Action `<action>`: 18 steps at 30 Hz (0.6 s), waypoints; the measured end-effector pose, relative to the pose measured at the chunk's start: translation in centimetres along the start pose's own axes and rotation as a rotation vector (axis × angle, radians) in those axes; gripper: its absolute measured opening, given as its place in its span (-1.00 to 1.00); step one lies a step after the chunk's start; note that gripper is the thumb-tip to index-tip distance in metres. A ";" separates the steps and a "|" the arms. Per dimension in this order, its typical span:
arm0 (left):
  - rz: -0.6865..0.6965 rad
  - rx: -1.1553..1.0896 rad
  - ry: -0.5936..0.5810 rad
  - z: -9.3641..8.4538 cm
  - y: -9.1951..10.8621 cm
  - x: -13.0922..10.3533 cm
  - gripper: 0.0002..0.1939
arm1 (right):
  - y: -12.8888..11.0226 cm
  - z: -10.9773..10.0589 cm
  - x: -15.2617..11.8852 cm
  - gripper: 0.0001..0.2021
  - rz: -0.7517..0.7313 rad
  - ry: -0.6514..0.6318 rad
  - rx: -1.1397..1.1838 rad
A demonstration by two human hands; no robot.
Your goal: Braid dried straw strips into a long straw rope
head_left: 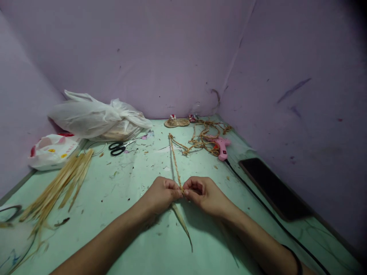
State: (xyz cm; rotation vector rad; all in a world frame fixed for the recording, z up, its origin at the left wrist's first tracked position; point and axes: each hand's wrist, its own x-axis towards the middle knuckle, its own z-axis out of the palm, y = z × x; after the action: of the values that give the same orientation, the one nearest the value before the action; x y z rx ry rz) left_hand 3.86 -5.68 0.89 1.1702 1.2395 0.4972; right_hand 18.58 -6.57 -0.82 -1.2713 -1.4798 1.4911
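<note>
My left hand (163, 194) and my right hand (202, 193) meet at the middle of the table, fingertips nearly touching. Both pinch the near end of a thin braided straw cord (175, 162). From there the cord runs straight away from me, then bends right into a loose tangle of braid (208, 139). Below my fingers a loose flat straw strip (182, 221) hangs toward me, its tip tapering. The strands between my fingertips are mostly hidden.
Left are dried straw strips (65, 179), black scissors (119, 147), a white plastic bag (97, 118) and a smaller packet (54, 152). Right are a pink glue gun (223, 147), its black cord (258, 198) and a phone (272, 187). A woven piece (177, 122) lies by the wall.
</note>
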 end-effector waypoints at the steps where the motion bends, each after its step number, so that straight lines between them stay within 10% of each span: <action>1: -0.008 -0.015 -0.007 -0.1 -0.1 0.0 -0.88 | 0.0 0.0 -0.1 -0.94 -0.008 0.002 -0.017; 13: -0.030 -0.025 -0.047 -0.2 -0.1 0.3 -0.81 | 0.0 0.5 -0.2 -0.96 0.029 0.083 -0.030; 18: 0.116 0.087 0.116 -0.2 -0.4 0.4 -0.87 | 0.3 0.9 -0.4 -0.93 0.021 0.111 -0.044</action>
State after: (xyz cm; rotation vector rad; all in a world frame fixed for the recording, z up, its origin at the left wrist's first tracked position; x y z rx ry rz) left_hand 3.65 -5.44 0.37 1.3070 1.3080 0.6094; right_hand 17.88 -7.26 -1.14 -1.3775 -1.4376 1.3850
